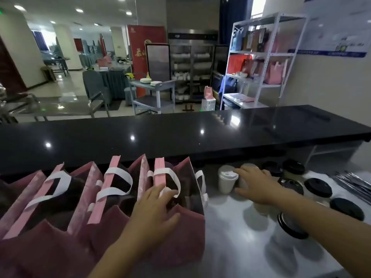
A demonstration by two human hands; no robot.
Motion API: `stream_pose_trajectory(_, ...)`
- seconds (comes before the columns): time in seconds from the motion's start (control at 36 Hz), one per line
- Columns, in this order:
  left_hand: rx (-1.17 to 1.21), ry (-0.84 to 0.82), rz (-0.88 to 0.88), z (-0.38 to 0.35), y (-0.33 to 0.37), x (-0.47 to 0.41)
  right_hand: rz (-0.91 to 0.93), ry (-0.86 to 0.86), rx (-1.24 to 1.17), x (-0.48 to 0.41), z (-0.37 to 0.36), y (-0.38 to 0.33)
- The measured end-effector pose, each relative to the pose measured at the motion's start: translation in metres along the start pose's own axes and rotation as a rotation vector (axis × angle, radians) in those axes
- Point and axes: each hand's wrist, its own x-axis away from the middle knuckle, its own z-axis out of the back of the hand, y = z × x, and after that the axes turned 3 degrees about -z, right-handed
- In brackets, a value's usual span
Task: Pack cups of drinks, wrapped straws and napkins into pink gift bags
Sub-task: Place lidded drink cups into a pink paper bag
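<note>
Nearest the camera, the row of pink gift bags point(84, 227) stands upright with mouths open upward. The row runs left to right along the pale worktop point(230, 237), and its left end and lower walls are cut off by the frame.

The left hand point(156, 201) lies over the mouth of the rightmost bag point(186, 233). Its fingers are fairly straight and rest on a white handle point(176, 177), the thumb is splayed against the near wall, and nothing is clasped. The inside of that bag is dark and its contents cannot be made out.

To the right of this bag is a bare strip of worktop, bounded on its far right by the black-lidded cups point(318, 187). The nearest black-lidded cup point(291, 227) is blurred and partly covered by the right forearm.

The right hand point(257, 185) reaches left with fingers and thumb spread to either side of a pale cup point(248, 165) that it largely hides. Whether it grips that cup cannot be told. A white-lidded cup point(226, 180) stands upright just beside it, between hand and bags.

At the right edge the wrapped straws point(353, 182) lie flat, their long axis running from upper left to lower right. They are blurred and cut off.

Behind everything a raised black counter point(180, 135) closes the far edge, and beyond it stand a trolley point(154, 97) and a shelving rack point(267, 55).
</note>
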Motion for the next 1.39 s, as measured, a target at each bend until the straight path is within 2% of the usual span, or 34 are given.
stream_pose_trajectory(0.08, -0.045, -0.029, -0.034, -0.011, 0.002, 0.008, -0.029, -0.108, -0.006, -0.024, -0.003, 0.009)
stream_pose_trajectory(0.22, -0.051, 0.008, 0.058, -0.022, 0.019, 0.014, 0.038, -0.265, 0.069, -0.069, -0.01, 0.026)
stream_pose_trajectory(0.42, 0.002, 0.115, 0.153, -0.034, 0.034, 0.02, 0.134, -0.268, 0.103, -0.127, -0.029, 0.053)
stream_pose_trajectory(0.58, 0.014, 0.197, 0.237, -0.041, 0.051, 0.023, 0.213, -0.35, 0.095, -0.159, -0.049, 0.064)
stream_pose_trajectory(0.75, -0.031, 0.189, 0.284, -0.045, 0.063, 0.015, 0.239, -0.383, 0.157, -0.179, -0.062, 0.057)
stream_pose_trajectory(0.94, -0.124, 0.185, 0.321, -0.045, 0.064, 0.009, 0.307, -0.425, 0.073, -0.195, -0.065, 0.051)
stream_pose_trajectory(1.14, -0.225, 0.163, 0.242, -0.038, 0.062, -0.005, 0.371, -0.374, 0.132, -0.172, -0.06, 0.04)
stream_pose_trajectory(1.28, -0.181, 0.149, 0.102, -0.029, 0.058, -0.01, 0.432, -0.346, 0.177, -0.132, -0.055, 0.031)
stream_pose_trajectory(1.39, -0.116, 0.054, -0.047, -0.018, 0.061, -0.009, 0.419, -0.368, 0.17, -0.101, -0.055, 0.027)
